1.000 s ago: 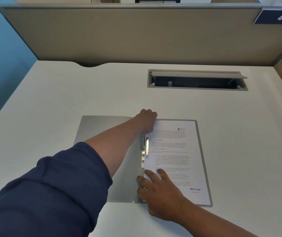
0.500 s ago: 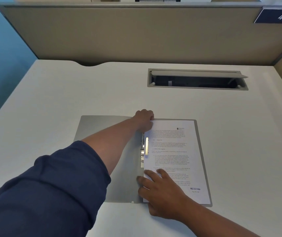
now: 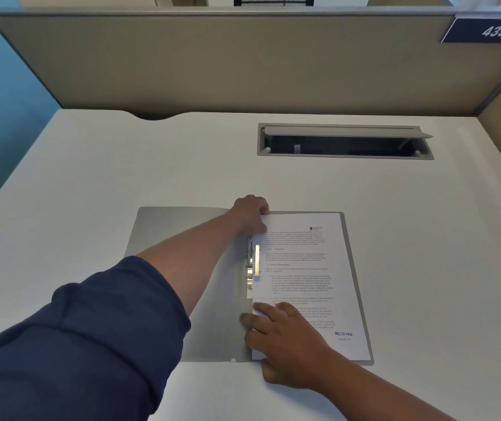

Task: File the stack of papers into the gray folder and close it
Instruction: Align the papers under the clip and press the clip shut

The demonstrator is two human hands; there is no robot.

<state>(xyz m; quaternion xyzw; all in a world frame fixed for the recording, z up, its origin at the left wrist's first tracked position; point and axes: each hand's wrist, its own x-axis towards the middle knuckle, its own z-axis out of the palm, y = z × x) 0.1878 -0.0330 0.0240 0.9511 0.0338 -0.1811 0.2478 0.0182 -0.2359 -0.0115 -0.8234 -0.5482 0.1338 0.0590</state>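
The gray folder (image 3: 179,229) lies open and flat on the white desk. The stack of printed papers (image 3: 303,268) rests on its right half, its left edge against the metal clip (image 3: 253,265) at the spine. My left hand (image 3: 250,215) reaches across the folder and pinches the papers' top left corner. My right hand (image 3: 285,341) lies flat on the papers' lower left corner, fingers spread over the spine edge.
A recessed cable slot (image 3: 344,141) with a raised lid sits in the desk behind the folder. A beige partition (image 3: 243,62) with a "439" sign (image 3: 492,30) borders the back, and another panel closes the right side.
My left hand has shifted slightly left and back at the papers' top corner. My right hand and the papers stay in place.
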